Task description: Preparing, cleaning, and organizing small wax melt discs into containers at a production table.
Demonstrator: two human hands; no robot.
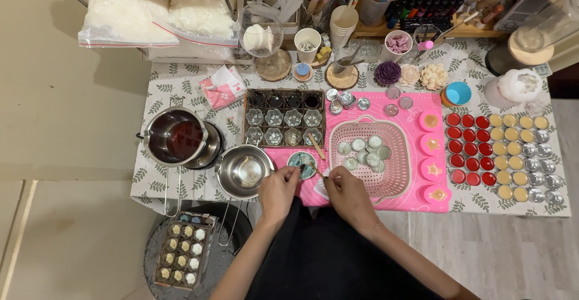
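Overhead, the head camera looks straight down on a crowded tabletop (pixel 181 89) covered with a leaf-patterned cloth. Both of the person's hands meet at the near edge, over a pink mat (pixel 416 110). The left hand (pixel 277 190) reaches to a small round tin (pixel 301 163) of pale blue-green contents, fingers curled at its near rim; whether this grip is actually closed on the tin cannot be told. The right hand (pixel 348 196) is pinched around a thin wooden stick (pixel 318 174) whose tip points toward that tin. Just right of the tin sits a pink basket (pixel 395 155) holding several small metal cups. Just left of it stands an empty steel pot (pixel 243 170), and farther left a second pot (pixel 176 136) with dark red contents. Behind the tin lies a tray of flower-shaped moulds (pixel 284 119). At the right, rows of red and yellow filled tins (pixel 488 149) line the cloth.
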